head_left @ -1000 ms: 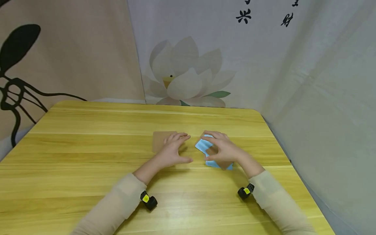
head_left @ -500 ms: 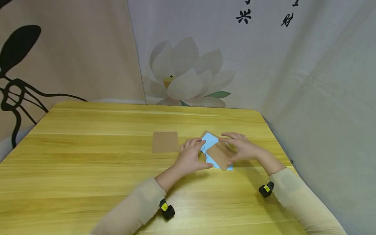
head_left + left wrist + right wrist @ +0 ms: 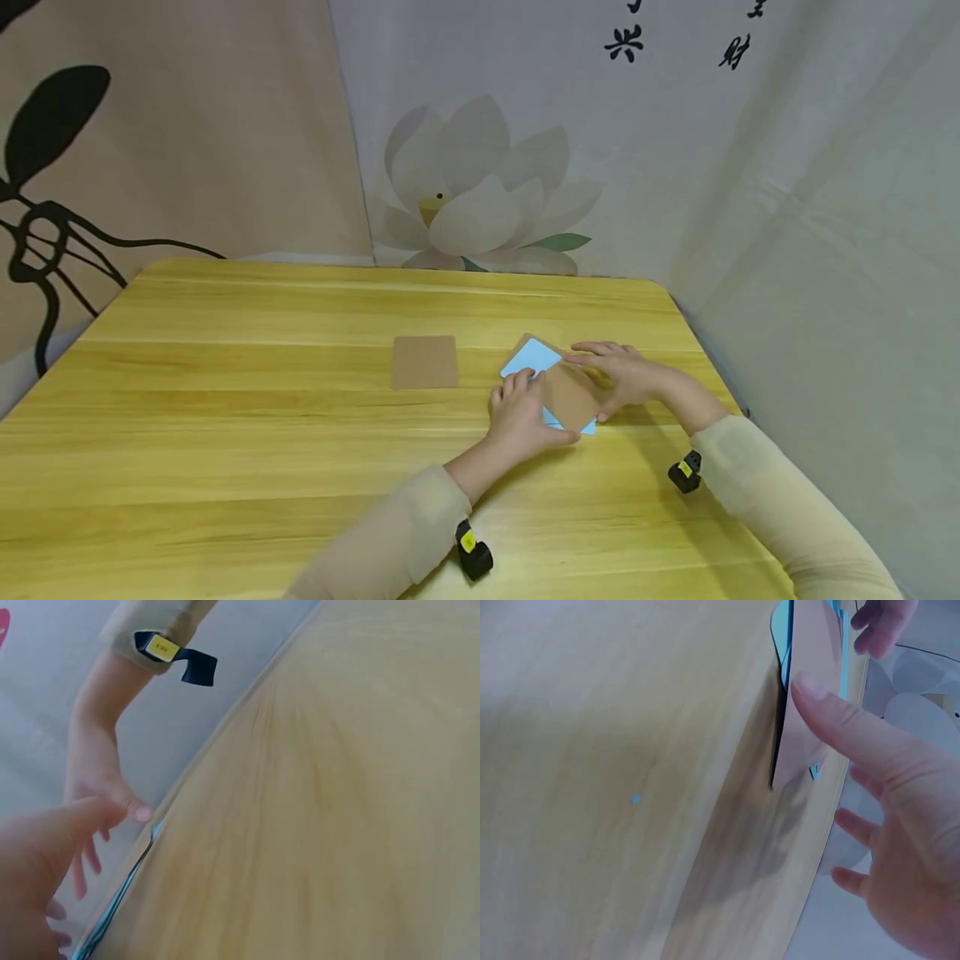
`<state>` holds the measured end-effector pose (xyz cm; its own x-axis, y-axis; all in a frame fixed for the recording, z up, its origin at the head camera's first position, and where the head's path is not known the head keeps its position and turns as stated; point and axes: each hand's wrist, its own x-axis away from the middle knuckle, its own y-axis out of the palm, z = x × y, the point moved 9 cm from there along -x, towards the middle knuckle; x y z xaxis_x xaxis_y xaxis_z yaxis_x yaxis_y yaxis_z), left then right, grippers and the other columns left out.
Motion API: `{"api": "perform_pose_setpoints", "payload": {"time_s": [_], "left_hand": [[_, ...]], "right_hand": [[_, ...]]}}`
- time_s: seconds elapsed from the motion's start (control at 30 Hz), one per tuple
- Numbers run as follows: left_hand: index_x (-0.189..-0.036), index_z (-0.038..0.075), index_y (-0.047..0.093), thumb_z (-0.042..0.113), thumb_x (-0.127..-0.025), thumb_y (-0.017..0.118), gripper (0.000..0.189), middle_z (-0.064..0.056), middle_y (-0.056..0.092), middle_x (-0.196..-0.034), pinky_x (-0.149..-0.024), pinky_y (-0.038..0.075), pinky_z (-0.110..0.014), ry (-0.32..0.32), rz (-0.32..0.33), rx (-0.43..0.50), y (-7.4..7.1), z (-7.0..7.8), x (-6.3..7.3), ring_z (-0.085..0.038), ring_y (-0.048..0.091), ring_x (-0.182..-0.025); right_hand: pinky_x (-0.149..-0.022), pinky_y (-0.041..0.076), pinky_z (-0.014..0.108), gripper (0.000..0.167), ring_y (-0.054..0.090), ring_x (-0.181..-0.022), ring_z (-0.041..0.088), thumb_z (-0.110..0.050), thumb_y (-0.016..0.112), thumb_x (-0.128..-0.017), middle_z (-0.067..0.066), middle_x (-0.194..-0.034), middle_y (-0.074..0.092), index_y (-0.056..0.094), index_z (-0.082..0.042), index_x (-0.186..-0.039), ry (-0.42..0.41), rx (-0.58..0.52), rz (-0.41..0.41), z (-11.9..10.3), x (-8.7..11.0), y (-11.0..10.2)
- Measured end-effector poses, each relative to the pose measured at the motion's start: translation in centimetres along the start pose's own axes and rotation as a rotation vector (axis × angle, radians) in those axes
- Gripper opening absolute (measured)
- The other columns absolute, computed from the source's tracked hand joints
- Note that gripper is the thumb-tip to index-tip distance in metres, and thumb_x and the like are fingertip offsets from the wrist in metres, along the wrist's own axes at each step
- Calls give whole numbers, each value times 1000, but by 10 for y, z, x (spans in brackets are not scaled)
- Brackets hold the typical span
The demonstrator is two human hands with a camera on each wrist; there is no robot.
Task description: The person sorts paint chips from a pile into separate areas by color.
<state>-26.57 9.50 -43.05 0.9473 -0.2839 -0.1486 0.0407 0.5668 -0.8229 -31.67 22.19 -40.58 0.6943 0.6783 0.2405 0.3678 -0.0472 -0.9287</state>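
Observation:
A loose pile of thin square cards lies right of the table's middle in the head view. A brown card (image 3: 573,396) is on top, turned cornerwise, and a blue card (image 3: 532,358) shows beneath it. My left hand (image 3: 521,421) is at the pile's left side, thumb apart from the fingers and near the front corner. At the right side, my right hand (image 3: 626,375) has its fingers along the far edge. In the right wrist view its thumb (image 3: 840,720) touches the brown card's edge. The fingers of both hands look relaxed, and the left hand hides part of the pile.
A single brown square card (image 3: 424,362) lies flat left of the pile on the wooden table (image 3: 225,433). Behind the table hangs a curtain (image 3: 480,167) with a lotus print. A tiny blue speck (image 3: 635,799) shows on the wood in the right wrist view.
My left hand has moved right and nearer, from beside the single brown card to the pile's left side. My right hand has shifted off the pile's top to its right side.

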Motion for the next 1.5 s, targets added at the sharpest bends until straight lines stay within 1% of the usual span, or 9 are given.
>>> {"api": "perform_pose_setpoints", "payload": {"time_s": [0.1,0.3,0.5,0.67,0.9,1.03,1.2,1.37,1.5], "left_hand": [[-142,3,42,63,-62,80,107,-14,38,-140,-98,26,-50,-15,0,-20,5,3,-1,-30,32,-126],[-142,1,40,65,-62,79,110,-16,34,-142,-101,23,-51,-22,-32,-82,13,7,-2,-32,28,-128],[-143,1,39,65,-63,78,110,-15,33,-143,-102,23,-50,-36,-40,-131,17,5,-5,-31,28,-128],[-141,3,43,63,-65,78,102,-12,38,-138,-100,25,-47,-34,-27,-158,17,4,-8,-29,31,-126],[-136,7,50,59,-66,78,91,-8,42,-133,-97,27,-43,-25,-23,-161,16,3,-10,-26,34,-121],[-132,7,54,58,-65,79,88,-8,44,-131,-96,28,-42,-8,-14,-181,15,5,-11,-25,37,-118],[-131,7,56,58,-63,79,88,-8,47,-128,-95,30,-42,25,6,-203,11,6,-12,-24,40,-115],[-132,7,56,55,-64,80,87,-9,47,-130,-95,30,-42,62,0,-176,7,5,-12,-25,41,-115],[-130,7,58,55,-64,80,84,-10,47,-130,-95,30,-42,108,3,-155,2,4,-13,-26,40,-117]], "right_hand": [[-97,12,75,105,19,-137,44,-31,88,-65,17,-155,20,31,-13,-151,-3,6,-16,-1,-2,1],[-97,15,73,106,20,-137,43,-32,88,-65,15,-155,21,30,-12,-151,-20,14,-54,0,-6,8],[-101,12,70,105,16,-139,39,-35,87,-67,13,-156,19,29,-13,-152,-3,-40,-78,5,-8,16],[-101,13,69,103,18,-138,40,-39,86,-68,15,-155,21,31,-12,-151,-13,-69,-68,5,-7,18],[-102,18,65,99,20,-137,40,-38,85,-68,15,-153,26,35,-11,-149,-25,-110,-16,9,-2,19],[-101,20,65,98,21,-137,40,-36,85,-69,15,-152,27,35,-12,-149,-19,-122,7,10,0,19],[-100,25,64,96,24,-135,40,-31,85,-68,16,-151,29,37,-11,-149,-28,-122,34,5,3,16],[-99,27,64,96,25,-135,41,-28,85,-68,16,-150,29,36,-11,-149,-18,-97,44,0,6,14],[-99,25,65,96,25,-134,40,-30,84,-69,15,-150,29,35,-13,-150,-7,-79,65,-1,8,12]]}}
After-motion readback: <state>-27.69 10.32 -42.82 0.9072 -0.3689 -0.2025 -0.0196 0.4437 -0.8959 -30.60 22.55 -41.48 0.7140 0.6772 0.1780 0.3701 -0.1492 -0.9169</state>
